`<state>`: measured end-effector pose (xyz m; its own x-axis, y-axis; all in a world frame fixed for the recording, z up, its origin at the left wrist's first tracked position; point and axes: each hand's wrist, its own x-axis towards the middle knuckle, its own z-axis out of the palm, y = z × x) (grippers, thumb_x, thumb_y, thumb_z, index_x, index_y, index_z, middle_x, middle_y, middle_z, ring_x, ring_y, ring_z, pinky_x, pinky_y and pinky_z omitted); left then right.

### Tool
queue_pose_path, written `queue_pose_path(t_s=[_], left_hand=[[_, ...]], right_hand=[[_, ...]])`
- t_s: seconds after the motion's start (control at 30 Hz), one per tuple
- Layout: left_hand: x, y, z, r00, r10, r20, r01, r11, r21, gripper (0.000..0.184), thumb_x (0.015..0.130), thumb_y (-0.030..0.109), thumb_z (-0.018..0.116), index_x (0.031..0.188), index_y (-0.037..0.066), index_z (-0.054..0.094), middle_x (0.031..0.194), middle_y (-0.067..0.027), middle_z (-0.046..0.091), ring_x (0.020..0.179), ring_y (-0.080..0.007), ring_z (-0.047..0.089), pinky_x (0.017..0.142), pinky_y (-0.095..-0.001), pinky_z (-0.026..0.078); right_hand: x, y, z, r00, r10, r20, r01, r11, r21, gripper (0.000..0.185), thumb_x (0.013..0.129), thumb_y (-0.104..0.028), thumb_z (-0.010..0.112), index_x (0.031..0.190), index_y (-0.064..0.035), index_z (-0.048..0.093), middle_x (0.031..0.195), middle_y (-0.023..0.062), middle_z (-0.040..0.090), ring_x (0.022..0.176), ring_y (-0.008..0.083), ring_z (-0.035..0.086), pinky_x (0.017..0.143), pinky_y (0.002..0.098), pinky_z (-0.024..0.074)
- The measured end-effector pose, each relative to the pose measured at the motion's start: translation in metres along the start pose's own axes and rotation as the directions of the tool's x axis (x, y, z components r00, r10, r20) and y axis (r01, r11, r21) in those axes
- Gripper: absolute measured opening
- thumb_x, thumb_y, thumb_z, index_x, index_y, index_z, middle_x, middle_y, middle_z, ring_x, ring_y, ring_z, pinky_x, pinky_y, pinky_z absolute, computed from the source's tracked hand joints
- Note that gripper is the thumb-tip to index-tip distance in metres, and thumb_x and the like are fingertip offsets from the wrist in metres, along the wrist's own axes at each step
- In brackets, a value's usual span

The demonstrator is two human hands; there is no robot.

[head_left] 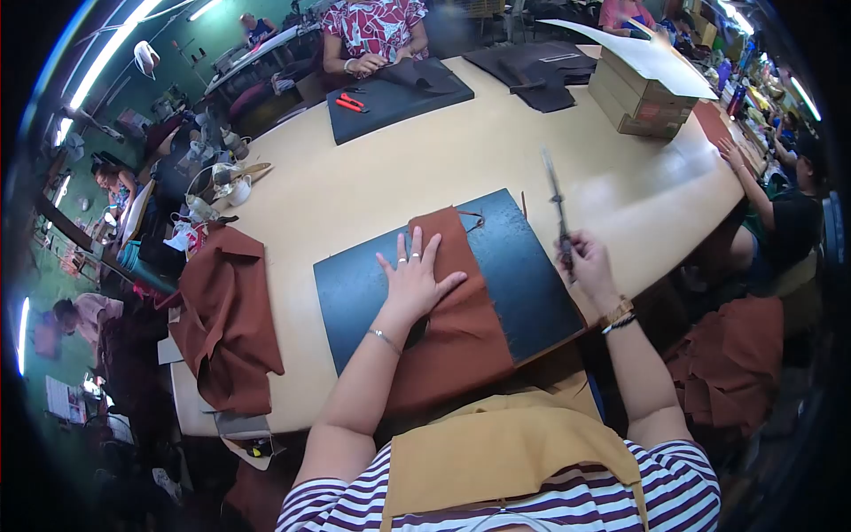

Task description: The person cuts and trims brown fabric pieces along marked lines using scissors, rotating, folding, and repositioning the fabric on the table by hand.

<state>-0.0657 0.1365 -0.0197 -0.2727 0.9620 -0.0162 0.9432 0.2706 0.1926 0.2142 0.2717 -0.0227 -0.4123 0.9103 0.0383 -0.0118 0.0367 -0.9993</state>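
Note:
My left hand [417, 273] lies flat with fingers spread on a reddish-brown piece of cloth [465, 328]. The cloth rests across a dark board [532, 275] and hangs toward the table's front edge. At its far end a thin brown strip [479, 219] curls onto the board. To the right of the board, my right hand [587, 270] is closed around a pair of scissors [557, 197], held up with the blades pointing away from me. The scissors are apart from the cloth.
More brown cloth [232, 310] lies heaped at the table's left edge. Opposite, a person's hands [372, 64] work at another dark board [408, 111] bearing a red-handled tool [351, 103]. A cardboard box [643, 93] stands back right; another person's hand [731, 153] touches the table's right edge.

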Motion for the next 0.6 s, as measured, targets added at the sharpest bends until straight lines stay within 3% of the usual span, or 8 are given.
queue_pose_path(t_s=[0.07, 0.17, 0.27, 0.4, 0.43, 0.47, 0.5, 0.6], left_hand=[[0.015, -0.004, -0.004, 1.000, 0.004, 0.010, -0.004, 1.000, 0.013, 0.088, 0.080, 0.074, 0.046, 0.146, 0.020, 0.028, 0.155, -0.0156, 0.014, 0.142, -0.0393, 0.010, 0.103, -0.0726, 0.005], [0.043, -0.015, -0.006, 1.000, 0.009, 0.013, -0.010, 0.998, 0.070, 0.087, 0.081, 0.073, 0.044, 0.147, 0.020, 0.027, 0.155, -0.0153, 0.014, 0.142, -0.0391, 0.011, 0.103, -0.0722, 0.005], [0.063, -0.018, -0.005, 0.999, -0.049, -0.019, 0.050, 0.996, 0.077, 0.087, 0.082, 0.073, 0.043, 0.148, 0.020, 0.023, 0.155, -0.0163, 0.014, 0.142, -0.0387, 0.010, 0.104, -0.0706, 0.006], [0.026, -0.005, -0.011, 0.993, -0.072, -0.096, 0.070, 0.997, -0.027, 0.085, 0.086, 0.068, 0.041, 0.149, 0.016, 0.019, 0.155, -0.0193, 0.010, 0.142, -0.0400, 0.008, 0.106, -0.0691, 0.007], [0.002, 0.008, -0.025, 0.995, -0.093, -0.018, 0.092, 0.993, -0.069, 0.086, 0.085, 0.068, 0.042, 0.149, 0.015, 0.018, 0.154, -0.0209, 0.009, 0.142, -0.0415, 0.007, 0.106, -0.0691, 0.007], [-0.022, 0.015, -0.032, 0.993, -0.100, 0.058, 0.105, 0.990, -0.096, 0.091, 0.083, 0.071, 0.043, 0.149, 0.014, 0.018, 0.154, -0.0232, 0.008, 0.142, -0.0429, 0.006, 0.105, -0.0691, 0.007], [-0.050, 0.021, -0.031, 0.994, -0.081, 0.074, 0.087, 0.993, -0.084, 0.098, 0.078, 0.076, 0.045, 0.149, 0.014, 0.017, 0.153, -0.0250, 0.007, 0.141, -0.0446, 0.005, 0.105, -0.0693, 0.008], [-0.111, 0.030, -0.016, 0.991, -0.040, 0.131, 0.048, 0.997, -0.061, 0.103, 0.073, 0.079, 0.049, 0.149, 0.015, 0.022, 0.153, -0.0235, 0.008, 0.141, -0.0444, 0.005, 0.102, -0.0728, 0.008]], right_hand=[[0.019, 0.020, -0.038, 0.960, -0.252, -0.121, 0.192, 0.910, -0.368, 0.013, 0.084, -0.005, 0.063, 0.097, 0.0003, 0.061, 0.076, 0.0079, 0.066, 0.064, 0.0132, 0.063, 0.060, 0.0263, 0.0509], [0.028, 0.043, -0.076, 0.923, -0.325, -0.205, 0.135, 0.774, -0.619, 0.019, 0.080, -0.005, 0.066, 0.097, 0.0005, 0.061, 0.079, 0.0104, 0.067, 0.070, 0.0169, 0.065, 0.065, 0.0290, 0.0516], [0.026, 0.040, -0.078, 0.942, -0.203, -0.267, 0.018, 0.826, -0.563, 0.019, 0.078, -0.006, 0.067, 0.095, 0.0007, 0.062, 0.081, 0.0131, 0.067, 0.075, 0.0229, 0.066, 0.069, 0.0319, 0.0513], [0.022, 0.017, -0.075, 0.962, -0.235, -0.136, 0.038, 0.613, -0.789, 0.022, 0.076, -0.007, 0.069, 0.095, 0.0018, 0.062, 0.088, 0.0188, 0.065, 0.082, 0.0315, 0.063, 0.076, 0.0370, 0.0499], [0.023, 0.019, -0.080, 0.981, -0.169, -0.098, 0.032, 0.632, -0.774, 0.023, 0.075, -0.007, 0.069, 0.095, 0.0022, 0.062, 0.089, 0.0191, 0.065, 0.083, 0.0324, 0.063, 0.076, 0.0373, 0.0499], [0.021, 0.011, -0.078, 0.983, -0.169, -0.070, 0.045, 0.595, -0.803, 0.021, 0.076, -0.005, 0.070, 0.095, 0.0013, 0.062, 0.086, 0.0153, 0.066, 0.081, 0.0235, 0.065, 0.074, 0.0326, 0.0508], [0.024, 0.016, -0.088, 0.989, -0.147, 0.023, 0.108, 0.602, -0.791, 0.027, 0.076, -0.006, 0.070, 0.100, 0.0025, 0.062, 0.089, 0.0145, 0.066, 0.081, 0.0231, 0.064, 0.075, 0.0330, 0.0510], [0.022, -0.010, -0.086, 0.992, -0.123, 0.004, 0.084, 0.651, -0.754, 0.035, 0.078, -0.006, 0.070, 0.112, 0.0025, 0.061, 0.104, 0.0132, 0.065, 0.098, 0.0213, 0.061, 0.088, 0.0318, 0.0470]])
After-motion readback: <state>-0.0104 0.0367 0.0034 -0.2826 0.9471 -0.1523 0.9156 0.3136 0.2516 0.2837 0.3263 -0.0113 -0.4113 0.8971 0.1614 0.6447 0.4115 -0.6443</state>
